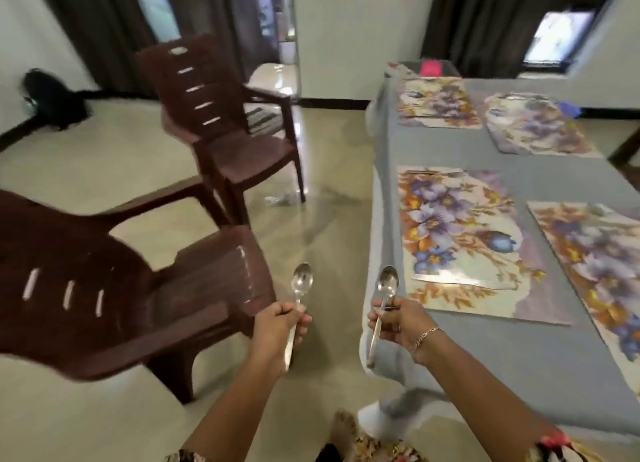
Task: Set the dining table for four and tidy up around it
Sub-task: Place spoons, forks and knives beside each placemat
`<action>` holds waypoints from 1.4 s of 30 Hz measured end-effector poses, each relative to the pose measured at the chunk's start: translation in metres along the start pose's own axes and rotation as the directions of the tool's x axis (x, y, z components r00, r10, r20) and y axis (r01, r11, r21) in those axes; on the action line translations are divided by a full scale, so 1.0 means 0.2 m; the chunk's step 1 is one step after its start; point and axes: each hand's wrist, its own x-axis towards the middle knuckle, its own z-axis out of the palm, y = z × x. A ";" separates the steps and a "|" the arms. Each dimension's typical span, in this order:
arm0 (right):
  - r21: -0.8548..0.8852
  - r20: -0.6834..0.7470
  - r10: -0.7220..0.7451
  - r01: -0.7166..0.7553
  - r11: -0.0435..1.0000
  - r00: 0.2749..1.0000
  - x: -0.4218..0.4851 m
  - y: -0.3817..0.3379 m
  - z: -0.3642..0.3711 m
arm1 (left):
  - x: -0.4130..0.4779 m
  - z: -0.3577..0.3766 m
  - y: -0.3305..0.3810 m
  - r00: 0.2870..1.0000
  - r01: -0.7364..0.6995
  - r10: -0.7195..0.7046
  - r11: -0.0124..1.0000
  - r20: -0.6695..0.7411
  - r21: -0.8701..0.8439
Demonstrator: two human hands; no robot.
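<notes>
Foot: a bare foot stands on the floor at the bottom edge of the view, just beside the hanging corner of the tablecloth.
Left hand: the left hand is curled round the handle of the left spoon. The bowl points up, over the floor between the near chair and the table.
Right hand: the right hand grips the handle of the right spoon. The bowl points up, at the table's near-left edge. A bracelet sits on the wrist.
Table: the table carries a grey cloth that drapes over its left side.
Near chair: a brown plastic near chair stands left of the hands, apart from the table.
Near placemats: a floral near-left placemat and a near-right placemat lie flat on the cloth, side by side.
Far chair: a matching far chair stands behind the near chair, apart from the table.
Far placemats: a far-left placemat and a far-right placemat lie beyond the near pair.
Pink object: a pink object rests at the table's far end; too blurred to identify.
Fan: a black fan stands on the floor by the far-left wall.
</notes>
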 end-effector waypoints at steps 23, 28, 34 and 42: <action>0.571 -0.805 0.412 0.368 0.734 0.426 0.30 -0.22 -0.49 | 0.76 1.46 0.31 0.548 -0.156 -0.465 0.760 0.695 0.631; 0.596 -0.800 0.506 0.337 0.729 0.322 0.37 -0.24 -0.45 | 0.85 1.58 0.31 0.462 -0.248 -0.535 0.688 0.708 0.682; 0.607 -0.795 0.557 0.283 0.743 0.242 0.40 -0.23 -0.38 | 0.90 1.65 0.26 0.388 -0.302 -0.607 0.628 0.694 0.717; 0.555 -0.832 0.534 0.200 0.808 0.151 0.42 -0.23 -0.33 | 0.93 1.67 0.25 0.333 -0.357 -0.652 0.582 0.681 0.731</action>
